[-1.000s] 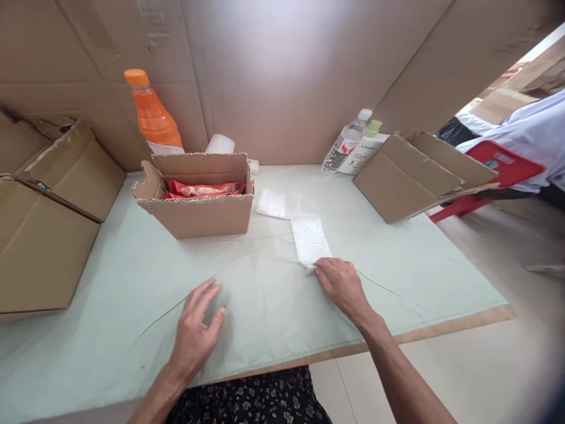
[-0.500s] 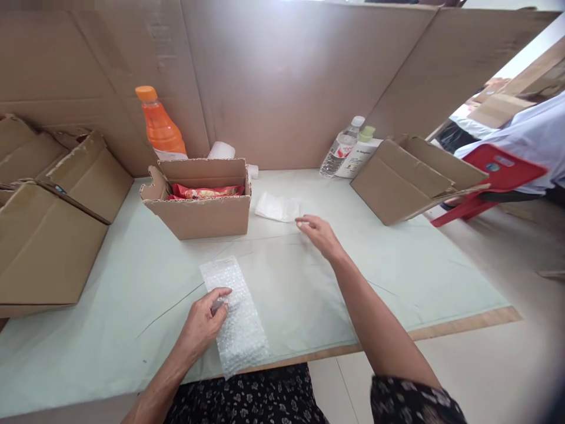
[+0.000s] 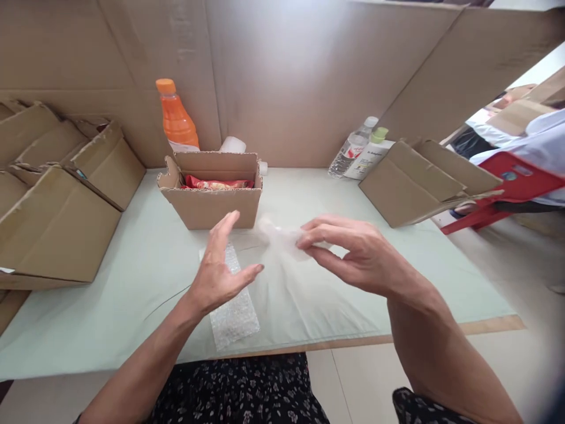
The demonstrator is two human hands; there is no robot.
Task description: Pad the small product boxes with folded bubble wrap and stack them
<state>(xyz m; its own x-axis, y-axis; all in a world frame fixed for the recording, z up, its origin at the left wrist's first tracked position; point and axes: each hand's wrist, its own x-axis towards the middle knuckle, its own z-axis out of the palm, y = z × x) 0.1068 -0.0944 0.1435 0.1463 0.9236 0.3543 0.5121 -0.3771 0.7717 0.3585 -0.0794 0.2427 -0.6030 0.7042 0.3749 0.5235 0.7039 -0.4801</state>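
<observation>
The right hand (image 3: 353,253) has lifted a thin plastic piece (image 3: 282,238) off the counter (image 3: 132,282), pinching it mid-air. The left hand (image 3: 220,265), now released, has left the bubble wrap (image 3: 232,315) near the front edge.

Both forearms bare, no watch, rings or bracelets on the left hand (image 3: 218,274) or right hand (image 3: 353,253). Dark garment with small pale floral print (image 3: 247,391) at the lap; same print on the right sleeve (image 3: 424,409) (only its edge shows, by the elbow).
</observation>
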